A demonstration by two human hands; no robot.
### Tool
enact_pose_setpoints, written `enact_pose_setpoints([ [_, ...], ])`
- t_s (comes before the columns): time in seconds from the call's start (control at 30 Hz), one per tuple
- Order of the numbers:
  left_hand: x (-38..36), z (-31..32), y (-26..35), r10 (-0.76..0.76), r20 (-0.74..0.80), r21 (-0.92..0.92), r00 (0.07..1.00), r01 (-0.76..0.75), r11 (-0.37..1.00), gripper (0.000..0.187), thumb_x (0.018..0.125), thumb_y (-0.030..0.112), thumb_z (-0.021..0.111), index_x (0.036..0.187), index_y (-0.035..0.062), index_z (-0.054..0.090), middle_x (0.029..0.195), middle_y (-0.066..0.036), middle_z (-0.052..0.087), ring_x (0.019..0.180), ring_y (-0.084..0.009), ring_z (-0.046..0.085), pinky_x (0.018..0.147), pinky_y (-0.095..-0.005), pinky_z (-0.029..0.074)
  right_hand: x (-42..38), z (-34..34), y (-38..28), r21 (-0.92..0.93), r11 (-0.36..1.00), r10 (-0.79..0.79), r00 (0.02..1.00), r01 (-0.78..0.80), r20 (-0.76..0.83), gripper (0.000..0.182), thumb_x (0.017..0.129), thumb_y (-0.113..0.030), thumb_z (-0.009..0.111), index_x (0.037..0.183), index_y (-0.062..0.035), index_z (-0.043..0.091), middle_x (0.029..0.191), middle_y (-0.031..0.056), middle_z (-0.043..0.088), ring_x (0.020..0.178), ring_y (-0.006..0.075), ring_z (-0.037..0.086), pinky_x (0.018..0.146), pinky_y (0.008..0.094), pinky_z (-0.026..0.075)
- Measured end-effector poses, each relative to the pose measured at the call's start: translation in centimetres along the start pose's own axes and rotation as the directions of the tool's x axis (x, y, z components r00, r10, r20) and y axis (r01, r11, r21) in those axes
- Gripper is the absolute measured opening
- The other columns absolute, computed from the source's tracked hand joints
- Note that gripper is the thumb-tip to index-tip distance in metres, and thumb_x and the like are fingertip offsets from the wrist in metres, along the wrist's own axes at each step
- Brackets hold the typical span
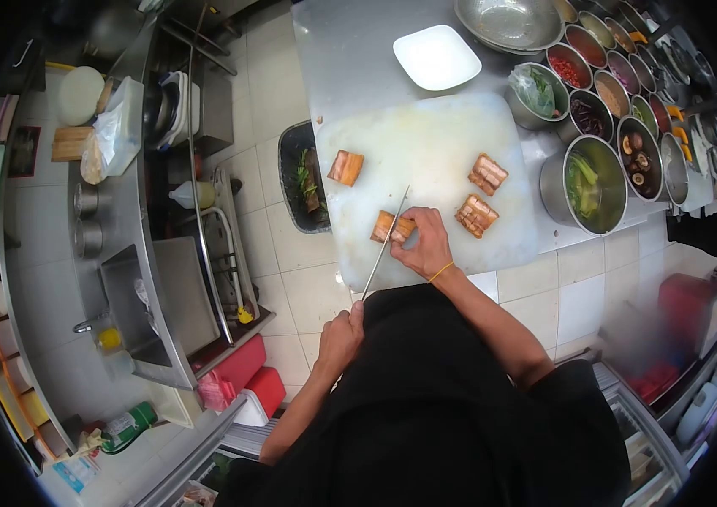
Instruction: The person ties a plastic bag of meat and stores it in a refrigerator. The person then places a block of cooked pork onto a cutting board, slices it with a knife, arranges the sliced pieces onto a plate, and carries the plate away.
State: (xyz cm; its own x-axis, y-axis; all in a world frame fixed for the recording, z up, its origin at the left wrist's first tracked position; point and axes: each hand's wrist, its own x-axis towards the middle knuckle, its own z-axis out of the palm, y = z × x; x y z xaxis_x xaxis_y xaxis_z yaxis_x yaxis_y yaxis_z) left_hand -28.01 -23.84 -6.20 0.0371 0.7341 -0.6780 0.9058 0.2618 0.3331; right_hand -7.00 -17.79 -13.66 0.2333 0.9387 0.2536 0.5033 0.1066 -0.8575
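The left hand is wrapping tight around the handle of a knife, though the handle itself is swallowed by the fist so you can't make it out, and the blade is running up to a slab of meat near the front edge of the board. The right hand is pinning that slab down with curled fingers, a yellow band sitting on the wrist, and the hand is covering a good chunk of the piece, so I can't tell whether the blade is actually touching it. Three more slabs are lying on the board well apart from each other: one at the far left, two off to the right. The person's dark top is blocking the near edge of the board and everything under it. The board is sitting on a steel counter, with a white plate just beyond it, a big steel bowl cut off by the top of the frame, and a pot of greens to the right beside rows of small tubs, whose contents are mostly too tiny to name. A dark tray is peeking out left of the board. Across the tiled floor a sink counter is curving along the left, all warped by the fisheye, and the right side is going blurry and hazy.
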Motion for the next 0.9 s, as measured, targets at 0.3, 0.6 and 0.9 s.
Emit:
enact_pose_setpoints([
  [0.3, 0.0, -2.5, 2.8, 0.053, -0.054, -0.102, 0.997, -0.058, 0.993, 0.070, 0.100, 0.052, 0.030, 0.088, -0.0086, 0.062, 0.085, -0.037, 0.061, 0.090, -0.0540, 0.058, 0.085, -0.0562, 0.044, -0.8, 0.4, 0.7, 0.001, 0.999, -0.037, 0.999, 0.037, 0.036, 0.051, 0.061, -0.011, 0.075, 0.107, -0.0017, 0.055, 0.101, 0.0175, 0.057, 0.095, 0.0373, 0.052, 0.085, 0.0429, 0.046],
  [0.6, -0.9, -3.0, 1.4, -0.021, -0.081, -0.093, 0.997, 0.014, 0.996, 0.070, 0.099, 0.054, 0.032, 0.083, -0.0077, 0.061, 0.082, -0.036, 0.061, 0.088, -0.0532, 0.058, 0.082, -0.0558, 0.044, 0.6, 0.4, -0.1, 0.012, 0.994, -0.109, 0.993, 0.109, 0.053, 0.061, 0.059, -0.015, 0.077, 0.112, -0.0018, 0.052, 0.107, 0.0181, 0.055, 0.098, 0.0377, 0.050, 0.088, 0.0436, 0.045],
  [0.9, -1.3, -2.8, 1.1, -0.017, -0.068, -0.050, 0.998, 0.014, 0.999, 0.067, 0.100, 0.051, 0.033, 0.085, -0.0079, 0.061, 0.085, -0.036, 0.061, 0.088, -0.0530, 0.058, 0.082, -0.0559, 0.044, 0.8, 1.4, 0.4, 0.012, 0.995, -0.101, 0.994, 0.101, 0.043, 0.047, 0.059, -0.015, 0.075, 0.100, -0.0022, 0.056, 0.096, 0.0150, 0.057, 0.090, 0.0368, 0.052, 0.082, 0.0434, 0.046],
])
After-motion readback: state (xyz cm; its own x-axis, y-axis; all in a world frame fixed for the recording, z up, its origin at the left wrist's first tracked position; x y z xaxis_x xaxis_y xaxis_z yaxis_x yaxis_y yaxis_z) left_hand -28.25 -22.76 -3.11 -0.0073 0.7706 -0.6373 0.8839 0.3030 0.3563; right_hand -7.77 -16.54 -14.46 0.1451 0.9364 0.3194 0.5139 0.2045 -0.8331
